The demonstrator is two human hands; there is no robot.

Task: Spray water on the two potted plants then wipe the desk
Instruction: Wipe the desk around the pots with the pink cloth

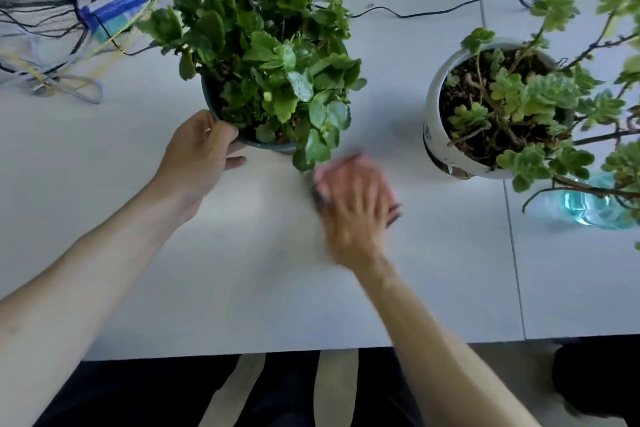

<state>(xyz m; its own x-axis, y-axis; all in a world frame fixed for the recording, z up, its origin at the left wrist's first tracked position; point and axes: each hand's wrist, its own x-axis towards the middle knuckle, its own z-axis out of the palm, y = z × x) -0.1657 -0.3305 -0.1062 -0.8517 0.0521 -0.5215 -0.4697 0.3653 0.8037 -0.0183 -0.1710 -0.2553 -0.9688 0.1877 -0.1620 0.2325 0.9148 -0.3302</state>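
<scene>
A leafy green plant in a dark green pot (221, 114) stands at the middle of the white desk (242, 270). My left hand (201, 152) grips the near left rim of that pot. My right hand (356, 204) is blurred, pressed flat on a dark cloth (317, 196) on the desk just in front of the pot; only the cloth's edges show under the fingers. A second plant in a white pot (436, 135) stands to the right. Behind its branches lies a clear teal spray bottle (588, 208), partly hidden.
Black and yellow cables (104, 55) and a blue packet (117, 7) lie at the desk's far left. More cables (415, 12) run along the back. The desk's near edge (277, 352) is just above my lap.
</scene>
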